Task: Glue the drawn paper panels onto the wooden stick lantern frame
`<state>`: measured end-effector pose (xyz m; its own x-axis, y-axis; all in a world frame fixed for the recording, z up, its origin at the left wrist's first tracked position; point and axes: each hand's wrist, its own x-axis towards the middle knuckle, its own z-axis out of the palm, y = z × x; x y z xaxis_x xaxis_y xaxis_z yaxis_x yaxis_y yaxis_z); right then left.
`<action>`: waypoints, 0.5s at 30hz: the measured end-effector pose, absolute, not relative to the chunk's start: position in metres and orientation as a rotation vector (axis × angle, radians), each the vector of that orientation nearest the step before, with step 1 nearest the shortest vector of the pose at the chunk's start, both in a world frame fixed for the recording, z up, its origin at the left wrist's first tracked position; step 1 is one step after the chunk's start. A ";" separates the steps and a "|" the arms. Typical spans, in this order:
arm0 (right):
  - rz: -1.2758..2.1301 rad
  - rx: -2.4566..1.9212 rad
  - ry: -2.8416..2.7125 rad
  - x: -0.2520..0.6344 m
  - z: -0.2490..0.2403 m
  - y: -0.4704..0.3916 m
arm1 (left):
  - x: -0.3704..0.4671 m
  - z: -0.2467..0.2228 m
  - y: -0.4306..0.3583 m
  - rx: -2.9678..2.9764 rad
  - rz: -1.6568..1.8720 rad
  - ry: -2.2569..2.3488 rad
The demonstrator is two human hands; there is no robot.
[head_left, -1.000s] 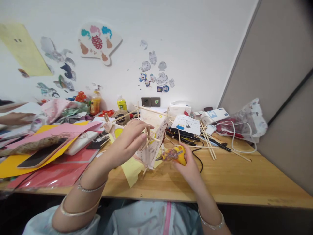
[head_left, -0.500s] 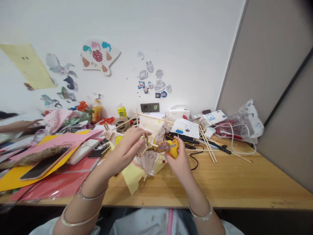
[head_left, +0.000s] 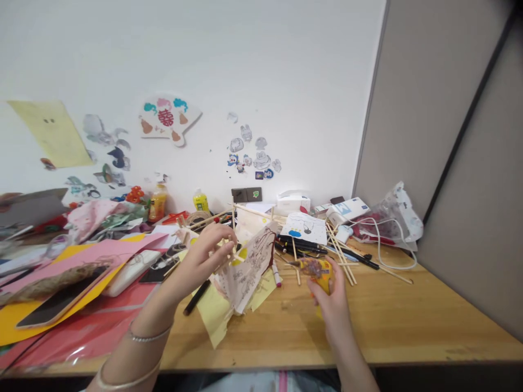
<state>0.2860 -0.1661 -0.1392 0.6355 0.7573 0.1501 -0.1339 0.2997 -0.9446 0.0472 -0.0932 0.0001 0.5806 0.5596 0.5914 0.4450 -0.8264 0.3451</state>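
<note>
My left hand (head_left: 208, 258) has its fingers closed around a light wooden stick on the upper left of a stick frame. Patterned paper panels (head_left: 255, 264) with dark red and black drawings cover that frame, which stands tilted on torn yellow paper (head_left: 212, 318). To the right, my right hand (head_left: 333, 288) grips a yellow glue gun (head_left: 321, 269), its nozzle pointing left and apart from the frame. A purple-and-white marker (head_left: 277, 276) lies between the frame and the glue gun. A black marker (head_left: 196, 297) lies below my left hand.
Sticks (head_left: 341, 253), black pens (head_left: 302, 244) and a drawn card (head_left: 304, 227) lie behind my right hand. A white cable (head_left: 379, 245) loops at right. On the left are a phone (head_left: 61, 299), coloured sheets (head_left: 134, 245) and fabric (head_left: 92, 218).
My right hand has drawn the glue gun away from the frame, to the right and down. The view has tilted up, and a grey sheet now shows at far left.
</note>
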 end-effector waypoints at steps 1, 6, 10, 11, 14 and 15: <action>0.647 -1.098 -0.653 0.288 -0.141 -0.167 | 0.046 0.002 -0.092 2.664 1.072 0.831; 0.601 -1.085 -0.592 0.294 -0.148 -0.168 | 0.033 0.016 -0.090 2.655 1.113 0.883; 0.602 -1.074 -0.539 0.298 -0.154 -0.167 | 0.015 0.023 -0.086 2.588 1.185 0.948; 0.605 -1.071 -0.535 0.299 -0.155 -0.166 | 0.009 0.024 -0.084 2.571 1.206 0.948; 0.594 -1.073 -0.527 0.302 -0.161 -0.165 | -0.008 0.026 -0.079 2.552 1.231 0.932; 0.582 -1.069 -0.520 0.303 -0.162 -0.164 | -0.013 0.027 -0.078 2.552 1.241 0.938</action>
